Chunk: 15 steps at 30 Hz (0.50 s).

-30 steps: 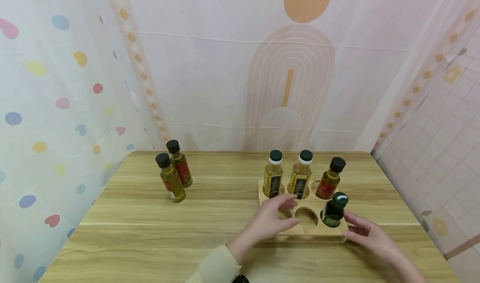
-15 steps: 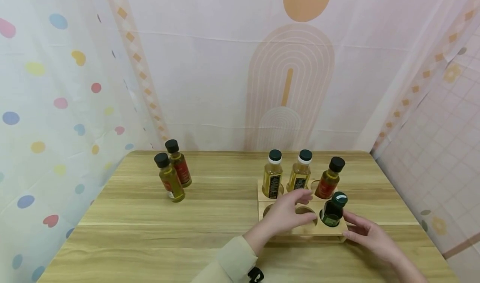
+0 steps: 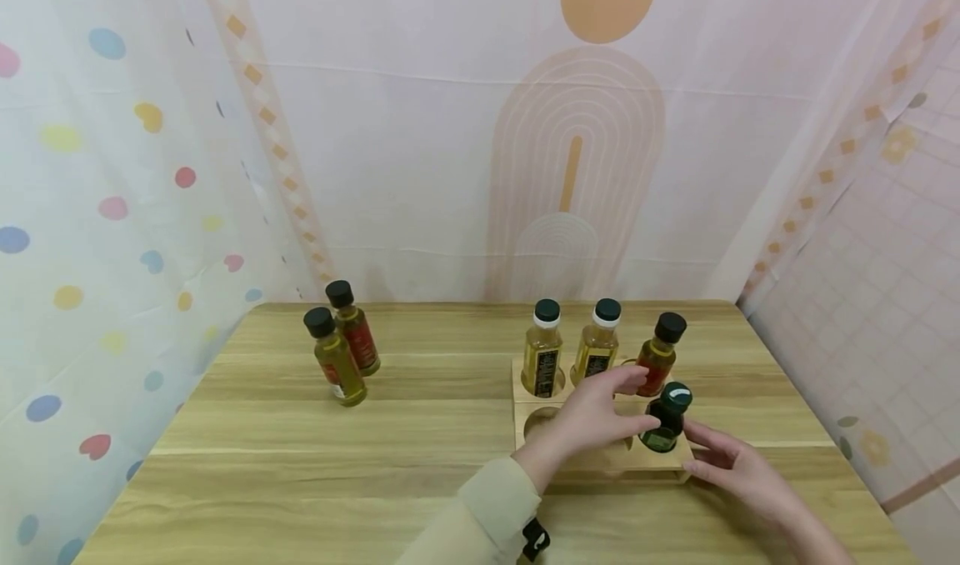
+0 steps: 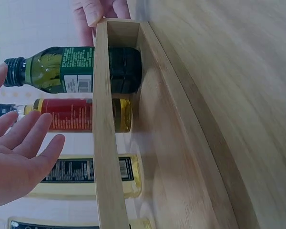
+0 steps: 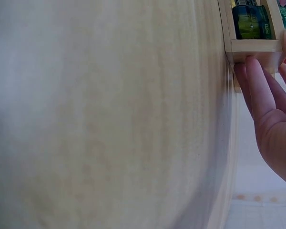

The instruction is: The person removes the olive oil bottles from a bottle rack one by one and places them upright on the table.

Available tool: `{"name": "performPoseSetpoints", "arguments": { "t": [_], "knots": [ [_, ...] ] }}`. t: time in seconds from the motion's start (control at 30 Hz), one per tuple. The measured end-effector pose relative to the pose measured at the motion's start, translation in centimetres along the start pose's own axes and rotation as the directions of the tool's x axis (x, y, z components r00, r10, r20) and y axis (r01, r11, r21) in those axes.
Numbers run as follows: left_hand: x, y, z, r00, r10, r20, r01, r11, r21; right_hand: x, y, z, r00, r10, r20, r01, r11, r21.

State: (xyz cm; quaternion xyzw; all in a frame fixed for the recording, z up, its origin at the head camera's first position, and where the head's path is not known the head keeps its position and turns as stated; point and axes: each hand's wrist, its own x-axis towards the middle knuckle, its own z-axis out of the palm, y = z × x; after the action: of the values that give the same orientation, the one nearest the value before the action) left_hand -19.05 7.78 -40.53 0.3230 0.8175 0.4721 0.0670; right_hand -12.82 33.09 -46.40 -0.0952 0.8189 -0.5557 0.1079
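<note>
A two-tier wooden bottle rack (image 3: 652, 462) stands at the table's right side. Its front right hole holds a dark green oil bottle (image 3: 666, 419). My left hand (image 3: 596, 411) hovers over the front tier with fingers spread. The thumb is right by the green bottle's cap (image 4: 13, 72) in the left wrist view; I cannot tell whether they touch. My right hand (image 3: 738, 473) holds the rack's right end, thumb at the upper edge and fingers (image 5: 260, 90) against the end panel. Behind are a red-labelled oil bottle (image 3: 660, 357) and two pale-gold oil bottles (image 3: 542, 365), (image 3: 597, 352).
Two more oil bottles with black caps and red labels, one in front (image 3: 341, 373) and one behind (image 3: 360, 340), stand on the wooden table (image 3: 262, 448) at the left. Patterned curtains (image 3: 412, 173) hang around the table's back and sides.
My left hand has moved to the right across the front tier, toward the green bottle, with its fingers still spread. My right hand has stayed at the rack's right end.
</note>
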Motion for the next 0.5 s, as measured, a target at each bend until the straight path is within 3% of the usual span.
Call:
{"name": "performPoseSetpoints", "arguments": {
  "t": [0.23,0.5],
  "knots": [
    [0.8,0.3,1.1,1.0,0.024,-0.016,-0.024,1.0,-0.014,0.0,0.1,0.1,1.0,-0.006,0.001,0.006,1.0,0.009],
    [0.9,0.3,2.3,0.999,0.023,-0.041,-0.028,0.991,-0.132,-0.1,0.3,0.1,1.0,-0.028,0.001,0.028,1.0,0.007]
  ]
}}
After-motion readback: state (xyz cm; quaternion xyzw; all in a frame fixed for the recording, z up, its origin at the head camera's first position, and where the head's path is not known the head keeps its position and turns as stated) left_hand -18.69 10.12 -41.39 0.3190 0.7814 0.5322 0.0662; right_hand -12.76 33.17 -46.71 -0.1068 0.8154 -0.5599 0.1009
